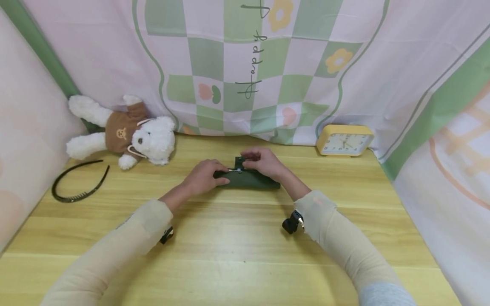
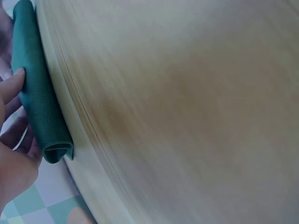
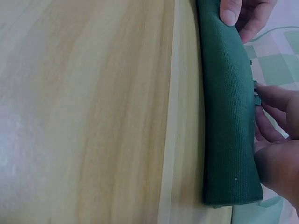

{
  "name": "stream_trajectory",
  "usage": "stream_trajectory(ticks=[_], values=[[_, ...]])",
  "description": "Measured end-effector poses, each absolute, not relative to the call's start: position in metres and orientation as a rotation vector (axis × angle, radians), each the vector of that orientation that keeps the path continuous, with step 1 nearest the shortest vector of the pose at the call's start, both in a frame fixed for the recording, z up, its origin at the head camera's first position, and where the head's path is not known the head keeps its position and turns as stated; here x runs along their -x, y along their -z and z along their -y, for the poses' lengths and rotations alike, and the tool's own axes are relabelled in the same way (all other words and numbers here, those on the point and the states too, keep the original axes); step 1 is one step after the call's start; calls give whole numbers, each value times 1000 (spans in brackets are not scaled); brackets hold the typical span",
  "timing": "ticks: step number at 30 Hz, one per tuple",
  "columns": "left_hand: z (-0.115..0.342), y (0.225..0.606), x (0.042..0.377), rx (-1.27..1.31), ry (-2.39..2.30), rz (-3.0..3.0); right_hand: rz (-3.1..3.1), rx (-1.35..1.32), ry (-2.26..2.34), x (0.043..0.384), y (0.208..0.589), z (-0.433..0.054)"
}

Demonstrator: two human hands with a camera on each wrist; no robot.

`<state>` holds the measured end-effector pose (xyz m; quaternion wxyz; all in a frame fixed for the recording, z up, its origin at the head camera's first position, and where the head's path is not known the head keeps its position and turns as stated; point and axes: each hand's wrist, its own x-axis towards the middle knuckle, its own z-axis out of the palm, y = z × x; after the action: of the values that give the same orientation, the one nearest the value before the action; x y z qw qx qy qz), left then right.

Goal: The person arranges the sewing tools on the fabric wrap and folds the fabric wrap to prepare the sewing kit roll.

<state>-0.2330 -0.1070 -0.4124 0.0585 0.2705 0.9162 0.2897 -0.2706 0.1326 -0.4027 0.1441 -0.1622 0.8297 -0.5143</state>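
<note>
A dark green, ribbed case (image 1: 252, 180), rolled into a long tube, lies crosswise on the table near its back. My left hand (image 1: 204, 176) grips its left part, thumb on the near side and fingers behind; the left wrist view shows the thumb pressing the green surface (image 2: 39, 93) and the open rolled end. At the case's middle stands a short green tab (image 1: 239, 162) with a small shiny fitting. My right hand (image 1: 266, 163) pinches this tab between thumb and fingers. In the right wrist view, the roll (image 3: 229, 116) partly hides those fingertips.
A white plush dog (image 1: 153, 140) in a brown shirt lies at the back left, with a black headband (image 1: 78, 197) in front of it. A yellow clock (image 1: 344, 140) stands at the back right. A patterned curtain (image 1: 252, 59) hangs behind the wooden table (image 1: 229, 255).
</note>
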Motion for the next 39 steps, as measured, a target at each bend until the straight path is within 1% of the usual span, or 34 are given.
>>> stream_trajectory(ticks=[16, 20, 28, 34, 39], values=[[106, 411, 233, -865, -796, -2790, -2482, 421, 1534, 263, 398, -127], [106, 410, 233, -853, -779, -2790, -2511, 504, 1486, 261, 398, -127], [106, 409, 233, -874, -749, -2798, -2602, 776, 1291, 251, 393, -130], [106, 412, 234, -901, -731, -2804, -2675, 835, 1216, 246, 396, -131], [106, 413, 233, -879, -714, -2799, -2766, 975, 1059, 242, 398, -131]])
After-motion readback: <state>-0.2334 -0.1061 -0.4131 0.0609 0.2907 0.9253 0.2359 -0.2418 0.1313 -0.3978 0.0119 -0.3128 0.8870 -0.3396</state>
